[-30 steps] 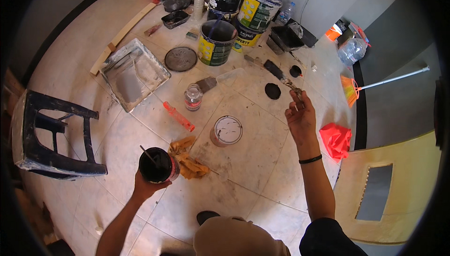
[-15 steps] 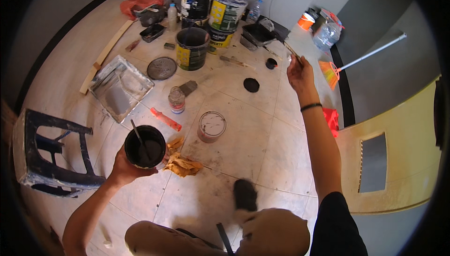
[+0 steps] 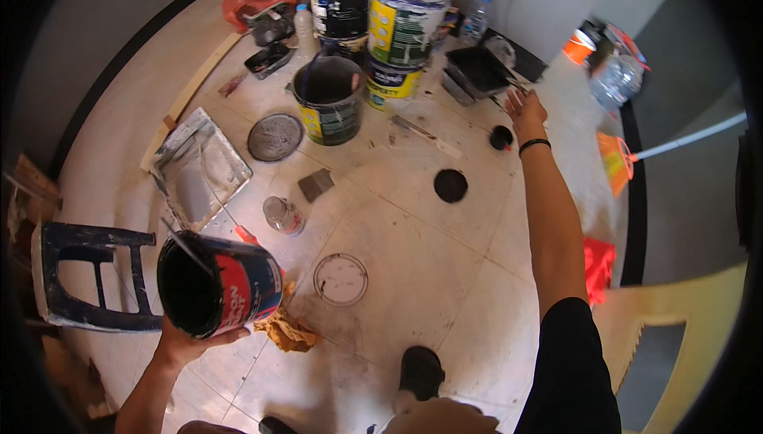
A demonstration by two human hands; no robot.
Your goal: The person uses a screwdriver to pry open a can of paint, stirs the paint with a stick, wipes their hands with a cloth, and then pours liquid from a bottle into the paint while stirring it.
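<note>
My left hand [image 3: 187,346] is closed around the lower side of a paint can [image 3: 253,291] with a red and dark blue label. The can tilts, its dark opening toward the left, and a thin stirring stick [image 3: 184,245] leans out over the rim. My right arm stretches far forward. Its hand [image 3: 526,112] is closed on a thin handle [image 3: 518,86] beside a black paint tray [image 3: 479,71]; the tool's other end cannot be made out. Below my left hand's can lies crumpled brown paper [image 3: 288,332], and a round pale lid or can top [image 3: 341,279] is nearby.
Large paint buckets [image 3: 407,25] are stacked at the back, with an open bucket [image 3: 328,104] before them. A smeared tray [image 3: 203,170], a jar [image 3: 283,215] and a dark stool [image 3: 99,275] stand left. A broom [image 3: 624,160] leans right; a black disc [image 3: 451,185] lies mid-floor.
The paint can has tipped from nearly upright, so its label now shows, and has moved left and lower. My right hand remains stretched forward, now closer to the black tray. The view has shifted.
</note>
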